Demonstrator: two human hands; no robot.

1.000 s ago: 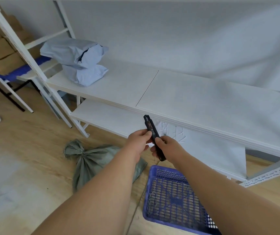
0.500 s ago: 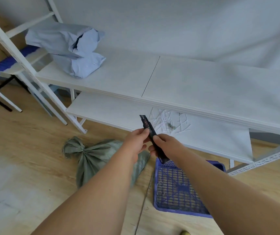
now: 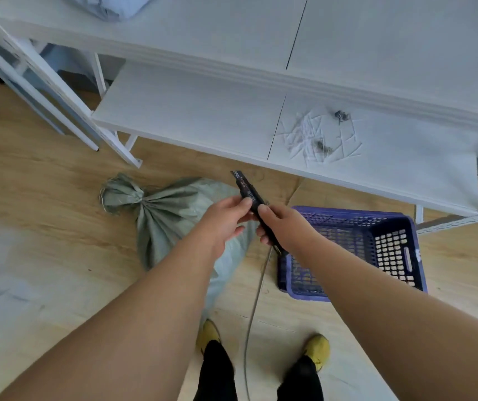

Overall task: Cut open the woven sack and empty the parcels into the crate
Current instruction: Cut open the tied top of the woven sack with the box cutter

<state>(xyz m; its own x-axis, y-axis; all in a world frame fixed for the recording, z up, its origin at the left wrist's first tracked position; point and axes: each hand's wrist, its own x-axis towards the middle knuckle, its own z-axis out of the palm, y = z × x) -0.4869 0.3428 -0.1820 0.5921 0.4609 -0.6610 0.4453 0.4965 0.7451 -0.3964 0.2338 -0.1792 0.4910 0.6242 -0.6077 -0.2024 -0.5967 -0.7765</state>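
The right hand (image 3: 285,230) has its grip wrapped round the handle of a slim black utility knife (image 3: 253,202), and the left hand (image 3: 226,219) pinches the knife body near the middle with thumb and fingertips, likely working the blade slider. The grey-green woven sack (image 3: 168,215), tied shut at its neck, lies on the wooden floor just left of the blue perforated plastic crate (image 3: 376,247). To do this well, extend only a short length of blade, keep the left fingers behind the edge, then cut just below the knot, away from the body. Whether the blade is out cannot be told; the sack's lower end is hidden behind the left forearm, and no parcels show.
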